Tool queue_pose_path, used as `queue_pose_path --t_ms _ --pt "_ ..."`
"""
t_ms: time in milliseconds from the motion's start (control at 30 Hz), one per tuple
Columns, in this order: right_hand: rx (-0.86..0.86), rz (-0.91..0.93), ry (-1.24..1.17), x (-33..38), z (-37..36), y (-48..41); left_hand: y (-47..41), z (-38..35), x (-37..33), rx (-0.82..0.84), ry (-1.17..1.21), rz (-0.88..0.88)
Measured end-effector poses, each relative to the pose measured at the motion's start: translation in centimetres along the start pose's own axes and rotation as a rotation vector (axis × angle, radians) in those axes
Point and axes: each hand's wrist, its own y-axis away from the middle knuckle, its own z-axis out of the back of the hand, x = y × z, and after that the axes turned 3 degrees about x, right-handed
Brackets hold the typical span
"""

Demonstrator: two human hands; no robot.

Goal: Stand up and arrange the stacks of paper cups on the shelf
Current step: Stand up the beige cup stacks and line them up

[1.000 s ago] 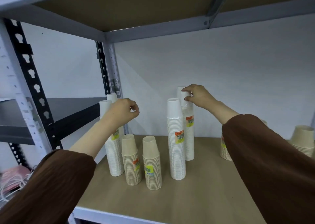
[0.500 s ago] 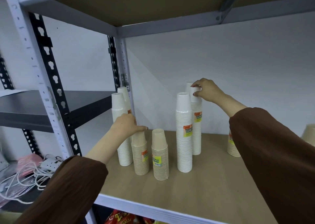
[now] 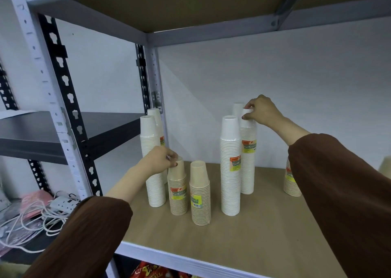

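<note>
**Both hands grip cup-stack tops**

On the shelf [image 3: 260,237], the front tall white stack [image 3: 230,165] serves as landmark. Just behind it to the right, the right hand [image 3: 261,111] pinches the top cup of the rear white stack [image 3: 247,157]. A further stack [image 3: 237,108] behind shows only its tip. Left of the landmark, the left hand [image 3: 160,160] curls its fingers round the top of a tan stack [image 3: 177,193], partly hiding the rim. Far right, a sleeve [image 3: 338,182] covers most of a labelled stack [image 3: 291,185].
</note>
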Motion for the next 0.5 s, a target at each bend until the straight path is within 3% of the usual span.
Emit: queue_pose_path --t_ms 500 --pt "-0.008 0.005 -0.067 -0.18 0.31 -0.08 -0.35 -0.44 0.61 -0.014 0.137 -0.059"
